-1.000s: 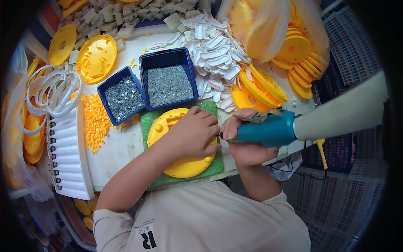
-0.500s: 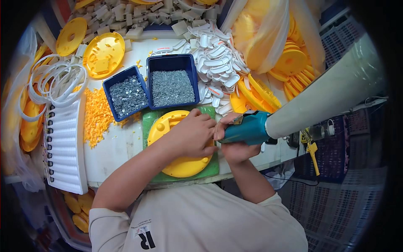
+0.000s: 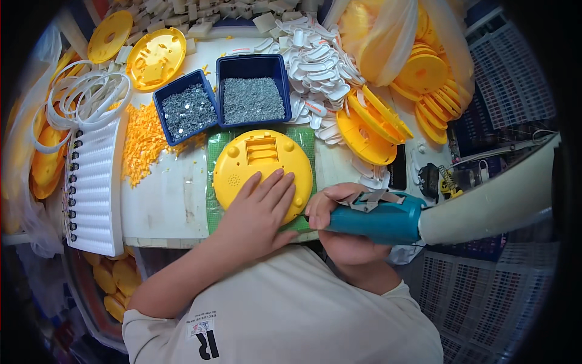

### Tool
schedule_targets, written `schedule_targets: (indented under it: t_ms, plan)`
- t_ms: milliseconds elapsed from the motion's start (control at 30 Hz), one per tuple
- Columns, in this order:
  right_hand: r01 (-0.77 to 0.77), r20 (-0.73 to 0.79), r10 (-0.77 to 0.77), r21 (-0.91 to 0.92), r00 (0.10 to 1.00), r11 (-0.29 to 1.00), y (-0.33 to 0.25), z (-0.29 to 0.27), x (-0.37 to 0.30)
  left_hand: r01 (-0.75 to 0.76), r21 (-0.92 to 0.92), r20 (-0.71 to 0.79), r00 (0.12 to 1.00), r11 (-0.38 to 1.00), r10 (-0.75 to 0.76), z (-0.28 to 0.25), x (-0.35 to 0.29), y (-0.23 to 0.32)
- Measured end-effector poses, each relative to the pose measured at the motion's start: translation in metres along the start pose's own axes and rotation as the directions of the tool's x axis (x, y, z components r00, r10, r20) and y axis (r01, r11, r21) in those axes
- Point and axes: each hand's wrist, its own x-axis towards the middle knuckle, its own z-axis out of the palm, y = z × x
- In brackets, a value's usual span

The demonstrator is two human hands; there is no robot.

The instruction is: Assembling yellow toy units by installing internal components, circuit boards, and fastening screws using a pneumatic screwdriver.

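A round yellow plastic housing [image 3: 236, 170], with a rectangular compartment near its far edge, lies on a green mat [image 3: 306, 138]. My left hand [image 3: 260, 206] rests flat on its near part, fingers spread and pointing away from me. In my right hand [image 3: 339, 239] is a teal electric screwdriver [image 3: 385, 221], gripped round its body and lying nearly level. Its dark bit points left at the housing's lower right edge; whether the tip sits on a screw is too small to tell. A pale sleeve [image 3: 485, 209] covers the tool's rear end.
Beyond the mat stand a small blue tray [image 3: 159, 104] and a larger blue tray [image 3: 251, 65], both filled with small metal parts. Orange bits [image 3: 142, 145], white rings [image 3: 91, 121] and a white ridged sheet [image 3: 97, 188] lie left. White plastic parts [image 3: 318, 67] and yellow shells [image 3: 367, 139] are heaped right.
The screwdriver and my right hand have moved nearer to me and right, the tool now lying flatter. My left hand has slid nearer, uncovering the housing's compartment. The whole view has shifted slightly.
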Motion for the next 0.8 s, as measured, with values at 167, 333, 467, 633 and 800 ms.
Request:
schedule_targets:
  t_ms: [167, 333, 467, 633, 800]
  plan:
    - [-0.048, -0.029, 0.043, -0.201, 0.999, 0.978, 0.019, 0.002, -0.005, 0.039, 0.351, -0.175, 0.984, 0.935, 0.025, 0.039, -0.005, 0.004]
    - [-0.039, -0.015, 0.036, -0.368, 0.999, 0.929, 0.019, 0.005, -0.006, 0.031, 0.381, -0.216, 0.975, 0.924, 0.057, 0.046, -0.007, 0.003]
    - [0.006, 0.059, 0.026, -0.486, 0.998, 0.874, 0.019, -0.001, -0.007, 0.025, 0.353, -0.226, 0.972, 0.935, 0.059, 0.047, -0.008, 0.004]
    - [-0.002, -0.015, -0.001, -0.213, 1.0, 0.977, 0.021, 0.005, -0.008, 0.037, 0.362, -0.199, 0.979, 0.932, 0.039, 0.034, -0.01, 0.0]
    - [-0.086, 0.091, 0.091, -0.058, 0.992, 0.995, 0.01, 0.029, 0.005, -0.145, 0.036, 0.095, 0.985, 0.989, 0.141, -0.021, -0.029, -0.042]
